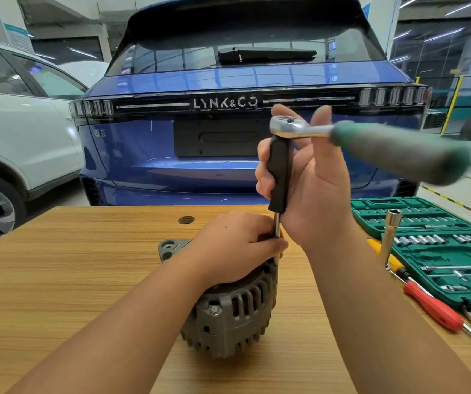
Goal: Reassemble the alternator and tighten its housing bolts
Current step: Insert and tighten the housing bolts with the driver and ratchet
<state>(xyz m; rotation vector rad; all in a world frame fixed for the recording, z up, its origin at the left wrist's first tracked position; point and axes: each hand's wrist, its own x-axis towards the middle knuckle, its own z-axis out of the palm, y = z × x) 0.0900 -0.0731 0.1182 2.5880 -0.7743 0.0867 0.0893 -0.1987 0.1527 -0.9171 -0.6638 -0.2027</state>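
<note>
Left hand (237,245) clamps the alternator (228,305) mid-tabletop, pinching the driver's shaft; right hand (308,177) grips the black driver handle (279,174), ratchet (370,140) seated on top.

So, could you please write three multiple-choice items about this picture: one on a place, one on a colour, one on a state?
1. Where does the open socket set case lie?
A. on the table, right of the alternator
B. on the floor
C. on top of the alternator

2. What colour is the ratchet's handle?
A. red
B. green
C. yellow

3. What is the left hand doing?
A. hanging free above the table
B. holding the red screwdriver
C. resting on the alternator and pinching the tool's shaft

Answers:
1 A: the case lies on the wooden table, to the right of the alternator.
2 B: the handle is green, though blurred.
3 C: the left hand lies on the alternator's top, with its fingers round the thin metal shaft; the red screwdriver lies untouched beside the case.
</note>
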